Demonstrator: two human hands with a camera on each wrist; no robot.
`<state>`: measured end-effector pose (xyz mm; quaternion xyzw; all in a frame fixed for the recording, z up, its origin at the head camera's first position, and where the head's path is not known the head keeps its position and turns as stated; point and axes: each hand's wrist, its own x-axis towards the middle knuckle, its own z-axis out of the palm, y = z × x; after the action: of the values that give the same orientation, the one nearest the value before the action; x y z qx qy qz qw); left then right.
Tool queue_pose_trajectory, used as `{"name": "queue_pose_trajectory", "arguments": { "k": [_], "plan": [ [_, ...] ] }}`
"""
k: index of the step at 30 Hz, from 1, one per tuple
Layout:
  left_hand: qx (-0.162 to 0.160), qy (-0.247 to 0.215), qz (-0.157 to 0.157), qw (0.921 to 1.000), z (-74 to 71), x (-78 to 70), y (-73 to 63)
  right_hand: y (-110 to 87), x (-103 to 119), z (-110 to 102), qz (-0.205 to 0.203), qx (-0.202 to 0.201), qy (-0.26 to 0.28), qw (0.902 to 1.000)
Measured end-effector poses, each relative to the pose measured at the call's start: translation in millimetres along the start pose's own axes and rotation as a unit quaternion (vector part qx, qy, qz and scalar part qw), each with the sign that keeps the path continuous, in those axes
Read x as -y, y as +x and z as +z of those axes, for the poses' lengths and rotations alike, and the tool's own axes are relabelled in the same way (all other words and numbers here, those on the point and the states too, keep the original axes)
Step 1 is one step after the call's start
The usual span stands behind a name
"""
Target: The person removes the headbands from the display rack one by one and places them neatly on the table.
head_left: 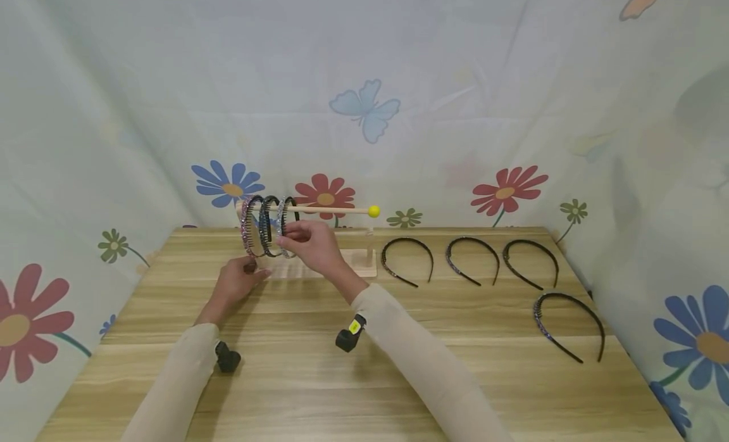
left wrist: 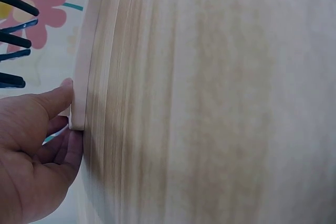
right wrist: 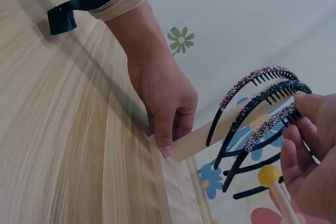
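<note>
Left hand (head_left: 232, 282) pinches the wooden base (right wrist: 181, 192) at its left end; above that grip, a pink headband (head_left: 245, 230) and a dark headband (head_left: 263, 230) circle the rod (head_left: 336, 209). Just right, the right hand (head_left: 319, 244) pinches the silver headband (right wrist: 265, 129) round it, the rod stretching lengthwise rightward from there to its yellow knob (head_left: 373, 211).
</note>
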<state>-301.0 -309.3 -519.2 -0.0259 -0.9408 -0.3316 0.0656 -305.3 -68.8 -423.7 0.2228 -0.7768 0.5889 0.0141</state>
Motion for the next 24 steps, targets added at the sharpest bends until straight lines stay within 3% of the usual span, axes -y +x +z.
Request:
{"name": "queue_pose_trajectory", "arguments": {
  "k": [13, 24],
  "plan": [
    [0.002, -0.003, -0.011, 0.9999, 2.4, -2.3, -1.0, 0.0, -0.7, -10.2, -0.011, 0.006, -0.018, 0.9998],
    [0.008, -0.014, -0.021, 0.9997, 1.9, 0.4, -1.1, -1.0, 2.8, -27.6, -0.018, -0.012, -0.021, 0.9995]
  ]
}}
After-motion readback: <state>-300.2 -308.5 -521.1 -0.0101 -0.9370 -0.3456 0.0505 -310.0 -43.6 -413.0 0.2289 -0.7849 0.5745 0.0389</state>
